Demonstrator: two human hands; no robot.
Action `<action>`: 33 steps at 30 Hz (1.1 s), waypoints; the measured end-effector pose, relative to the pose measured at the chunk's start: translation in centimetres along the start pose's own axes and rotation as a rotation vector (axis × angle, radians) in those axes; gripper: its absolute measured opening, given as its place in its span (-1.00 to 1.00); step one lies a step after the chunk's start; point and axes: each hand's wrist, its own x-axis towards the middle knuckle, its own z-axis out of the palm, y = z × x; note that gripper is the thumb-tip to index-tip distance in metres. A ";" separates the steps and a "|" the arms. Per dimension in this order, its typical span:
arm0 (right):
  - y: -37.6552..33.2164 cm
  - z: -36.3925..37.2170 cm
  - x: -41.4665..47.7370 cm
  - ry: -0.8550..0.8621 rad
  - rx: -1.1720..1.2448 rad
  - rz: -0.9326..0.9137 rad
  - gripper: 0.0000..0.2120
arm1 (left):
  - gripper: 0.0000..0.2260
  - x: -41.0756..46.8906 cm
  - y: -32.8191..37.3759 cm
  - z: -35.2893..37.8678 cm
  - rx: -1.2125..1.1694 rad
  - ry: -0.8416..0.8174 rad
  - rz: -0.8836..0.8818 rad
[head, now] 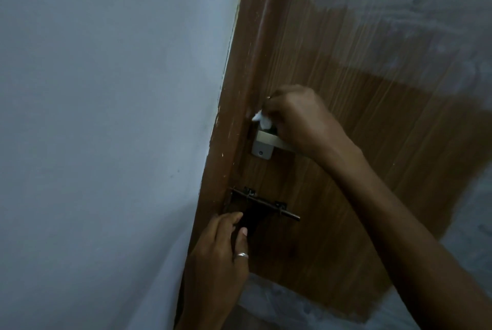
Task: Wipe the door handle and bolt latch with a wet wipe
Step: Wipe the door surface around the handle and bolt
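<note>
A silver lever door handle [266,140] sits on a brown wooden door [359,116], with its plate below it. My right hand [298,116] grips a crumpled white wet wipe [262,118] and presses it on the top of the handle plate. Lower down, a dark bolt latch [269,205] runs across the door toward the frame. My left hand [226,247], with a ring on one finger, rests against the door edge just below the latch, fingers loosely curled and holding nothing.
A pale blue-grey wall [106,116] fills the left side. The brown door frame [231,130] runs diagonally between wall and door. White smears of film or dust [412,15] cover the door's upper right and lower parts.
</note>
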 end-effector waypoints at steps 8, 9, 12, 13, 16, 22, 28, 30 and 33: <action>0.6 -0.4 0.8 -0.049 -0.118 -0.187 -0.90 | -0.74 0.3 -0.2 -0.3 0.014 -0.010 0.013; 1.0 -0.7 0.8 0.001 -0.118 -0.162 -0.88 | -0.74 0.3 0.0 -0.2 0.010 -0.015 0.021; 2.1 -1.2 1.5 0.145 -0.122 -0.024 -0.88 | -0.74 0.4 0.3 0.3 0.013 -0.025 0.026; 2.3 -1.1 1.8 0.158 -0.087 -0.001 -0.88 | -0.74 0.4 0.3 0.4 0.017 -0.028 0.030; 2.1 -1.1 2.2 0.104 0.032 0.001 -0.86 | -0.74 0.6 0.5 0.4 0.021 -0.032 0.042; 1.3 -0.8 2.3 0.043 -0.024 0.066 -0.85 | -0.76 1.2 1.0 0.5 0.021 -0.016 0.051; 1.2 -1.1 0.1 0.049 -0.011 0.258 -0.82 | -0.77 1.1 1.2 0.6 0.007 -0.016 0.069; 1.5 -1.9 -0.9 0.040 -0.022 0.284 -0.84 | -0.77 1.1 1.4 0.5 0.003 -0.009 0.088; 1.8 -3.2 -3.3 0.137 0.028 0.254 -0.86 | -0.77 0.8 1.6 0.6 -0.005 -0.008 0.100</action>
